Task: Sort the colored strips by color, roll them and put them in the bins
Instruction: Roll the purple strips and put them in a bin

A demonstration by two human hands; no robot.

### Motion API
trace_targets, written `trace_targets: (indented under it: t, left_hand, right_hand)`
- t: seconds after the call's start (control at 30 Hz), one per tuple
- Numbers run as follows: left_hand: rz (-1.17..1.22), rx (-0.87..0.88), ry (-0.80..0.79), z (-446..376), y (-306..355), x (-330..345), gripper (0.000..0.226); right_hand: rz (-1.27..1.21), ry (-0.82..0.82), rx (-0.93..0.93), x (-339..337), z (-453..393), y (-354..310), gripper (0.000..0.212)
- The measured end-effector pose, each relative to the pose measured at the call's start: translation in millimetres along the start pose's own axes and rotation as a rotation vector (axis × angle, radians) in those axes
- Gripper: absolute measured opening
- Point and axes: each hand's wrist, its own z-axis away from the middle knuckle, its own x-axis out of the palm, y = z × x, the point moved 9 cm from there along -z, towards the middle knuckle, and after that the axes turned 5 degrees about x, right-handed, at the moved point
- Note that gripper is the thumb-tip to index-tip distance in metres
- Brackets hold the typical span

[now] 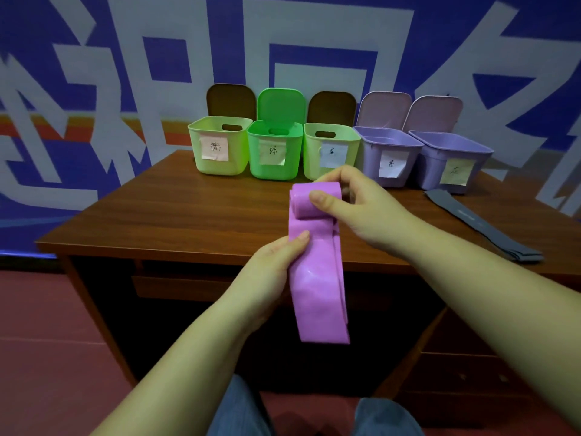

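Note:
A purple strip [317, 278] hangs in front of the desk, its top end wound into a small roll. My right hand [352, 206] grips that roll between thumb and fingers. My left hand [276, 262] holds the strip's left edge just below the roll, thumb on its face. The loose tail drops below the desk edge. Several open bins stand in a row at the back: a pale green bin [220, 146], a bright green bin [275, 152], another pale green bin [330, 152], and two lilac bins [390, 155] [452, 162]. Each carries a paper label.
A pile of grey strips [484, 225] lies on the right side of the brown wooden desk [157, 215]. The bins' lids stand raised against a blue and white wall banner. My knees in jeans show at the bottom, under the desk front.

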Motion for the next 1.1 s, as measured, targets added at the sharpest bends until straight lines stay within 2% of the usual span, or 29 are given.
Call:
trace_targets:
  t: [0.17,0.3,0.37,0.47,0.63,0.77,0.97,1.1]
  left_hand:
    - [-0.412,0.160,-0.004,10.0,1.4,-5.2,0.018]
    - [-0.491,0.186,0.027,14.6,2.6,-7.3,0.016]
    - [-0.487,0.175,0.029,15.4,0.7,-9.9,0.018]
    - [-0.409,0.135,0.027,15.3,-6.6,-14.2,0.027]
    - [-0.010,0.011,-0.018,20.1,-24.0,-9.5,0.031]
    - [0.162,-0.046,-0.075,24.9,-32.0,-1.1,0.029]
    - [0.241,-0.114,-0.068,27.7,-39.9,-2.8,0.017]
    - [0.254,-0.185,-0.061,30.4,-44.4,-5.4,0.028]
  right_hand:
    - [0.069,0.043,0.000,6.7,3.6,11.5,0.016]
    - [0.084,0.071,0.004,14.0,9.8,19.9,0.028]
    - [0.079,0.076,-0.021,16.4,13.9,21.3,0.027]
    - [0.063,0.065,-0.051,20.0,20.2,22.7,0.025]
    - [0.077,0.042,-0.082,23.4,29.4,22.6,0.030]
    - [0.120,0.018,-0.100,25.9,39.2,21.6,0.030]
    - [0.187,-0.007,-0.150,28.4,50.0,18.8,0.032]
    - [0.305,-0.023,-0.224,32.8,56.2,14.8,0.032]
